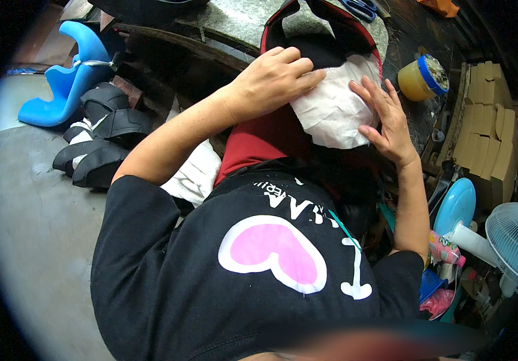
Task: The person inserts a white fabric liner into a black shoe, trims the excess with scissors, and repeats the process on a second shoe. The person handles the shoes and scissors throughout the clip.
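**White lining pressed flat under two open palms**

White fabric lies over a black piece with red edging, on the person's lap at the workbench edge. The left hand rests on the fabric's upper left part, fingers together and extended, gripping nothing. The right hand lies flat along its right edge, fingers spread, also open. Both forearms reach forward from the lower edge, the left crossing above the red trousers.

Uneven pressure between the palms could wrinkle the fabric or slide it off line. An open yellow tub stands just beyond the right hand; a wide sweep might knock it.
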`<control>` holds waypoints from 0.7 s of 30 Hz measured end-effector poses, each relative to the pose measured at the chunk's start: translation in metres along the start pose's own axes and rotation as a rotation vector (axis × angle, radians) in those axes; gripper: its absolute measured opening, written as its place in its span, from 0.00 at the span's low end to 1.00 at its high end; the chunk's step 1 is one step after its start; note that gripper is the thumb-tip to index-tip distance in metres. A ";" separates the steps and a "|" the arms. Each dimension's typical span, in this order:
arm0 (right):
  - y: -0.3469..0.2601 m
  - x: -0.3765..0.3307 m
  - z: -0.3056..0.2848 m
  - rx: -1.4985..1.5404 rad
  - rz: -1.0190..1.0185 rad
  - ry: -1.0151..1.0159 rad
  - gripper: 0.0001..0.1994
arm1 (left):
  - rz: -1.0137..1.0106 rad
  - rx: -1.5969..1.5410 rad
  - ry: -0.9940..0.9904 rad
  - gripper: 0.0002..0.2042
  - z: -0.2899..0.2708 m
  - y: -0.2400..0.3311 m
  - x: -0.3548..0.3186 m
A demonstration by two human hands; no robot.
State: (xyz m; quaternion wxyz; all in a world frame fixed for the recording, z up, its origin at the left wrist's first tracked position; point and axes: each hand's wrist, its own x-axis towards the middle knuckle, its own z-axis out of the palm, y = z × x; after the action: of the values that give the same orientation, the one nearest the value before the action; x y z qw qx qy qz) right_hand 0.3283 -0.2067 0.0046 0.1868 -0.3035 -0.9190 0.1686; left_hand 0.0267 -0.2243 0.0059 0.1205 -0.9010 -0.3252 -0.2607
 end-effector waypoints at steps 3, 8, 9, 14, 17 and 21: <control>-0.006 0.009 -0.023 0.044 -0.037 -0.097 0.53 | 0.083 -0.069 -0.032 0.16 -0.023 -0.006 0.017; -0.031 0.020 -0.088 0.035 -0.078 -0.159 0.54 | 0.025 -0.259 0.038 0.19 -0.083 -0.015 0.043; -0.030 0.025 -0.096 -0.029 -0.145 -0.119 0.43 | -0.007 -0.357 0.012 0.20 -0.092 -0.016 0.046; -0.021 0.028 -0.083 0.767 -0.013 0.174 0.18 | -0.113 -1.124 -0.033 0.21 -0.107 -0.039 0.053; -0.016 0.039 -0.062 1.106 -0.008 0.323 0.19 | -0.218 -1.149 -0.030 0.25 -0.095 -0.061 0.047; -0.007 0.080 -0.024 0.979 0.305 0.417 0.16 | -0.628 -1.290 -0.217 0.29 -0.049 -0.081 0.038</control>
State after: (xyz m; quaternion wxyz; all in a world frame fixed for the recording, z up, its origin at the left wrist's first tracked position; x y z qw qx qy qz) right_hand 0.2762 -0.1572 0.0479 0.4578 -0.3377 -0.6224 0.5375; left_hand -0.0204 -0.1625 0.0717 -0.5486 -0.6774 -0.3603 -0.3321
